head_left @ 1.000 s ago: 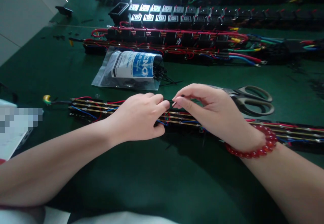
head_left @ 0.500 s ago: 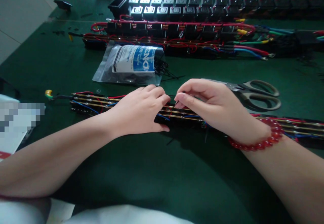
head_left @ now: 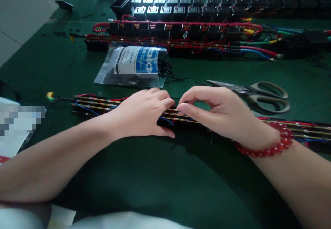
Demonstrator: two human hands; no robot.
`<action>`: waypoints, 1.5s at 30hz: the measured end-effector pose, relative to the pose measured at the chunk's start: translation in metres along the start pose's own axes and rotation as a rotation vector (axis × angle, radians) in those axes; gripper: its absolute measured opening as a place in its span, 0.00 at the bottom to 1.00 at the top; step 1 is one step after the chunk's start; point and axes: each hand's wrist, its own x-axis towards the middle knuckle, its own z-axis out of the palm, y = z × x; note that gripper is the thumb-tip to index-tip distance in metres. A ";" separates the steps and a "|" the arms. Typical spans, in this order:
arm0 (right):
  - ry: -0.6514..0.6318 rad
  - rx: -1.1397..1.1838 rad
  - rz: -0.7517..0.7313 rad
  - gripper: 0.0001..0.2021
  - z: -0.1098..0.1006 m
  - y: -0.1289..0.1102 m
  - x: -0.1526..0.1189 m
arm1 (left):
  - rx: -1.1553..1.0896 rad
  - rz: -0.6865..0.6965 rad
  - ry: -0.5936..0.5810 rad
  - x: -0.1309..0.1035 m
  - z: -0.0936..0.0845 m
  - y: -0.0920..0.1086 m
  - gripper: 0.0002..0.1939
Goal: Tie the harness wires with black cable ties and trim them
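Note:
A long black wired strip [head_left: 89, 105] with brass rails and red and blue wires lies across the green table. My left hand [head_left: 144, 111] lies over it, fingers curled round its far edge and thumb at the near side. Just to the right, my right hand [head_left: 214, 110], with a red bead bracelet [head_left: 280, 142] at the wrist, pinches the end of a thin black tie above the rails. Most of that tie is hidden by the fingers. Beyond my left hand is an open plastic bag [head_left: 131, 65] of black cable ties.
Scissors [head_left: 269, 96] lie behind my right wrist, blades pointing left. Farther back, a wired strip [head_left: 170, 42] and rows of black socket modules [head_left: 168, 10] run across the table. A white packet [head_left: 15, 125] sits at the left edge.
My right hand has shifted slightly down and its fingertips have closed lower on the tie. The scissors have moved a little to the right. My left hand has hardly moved.

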 end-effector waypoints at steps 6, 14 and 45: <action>-0.053 0.027 -0.107 0.08 -0.002 0.003 -0.001 | -0.204 -0.059 0.001 0.000 -0.006 0.000 0.29; -0.072 -0.049 -0.129 0.10 -0.001 0.006 0.001 | -0.394 -0.005 -0.024 0.002 -0.012 -0.008 0.19; -0.092 -0.200 -0.135 0.07 0.002 0.013 0.001 | -0.479 -0.134 0.116 0.006 -0.008 -0.009 0.11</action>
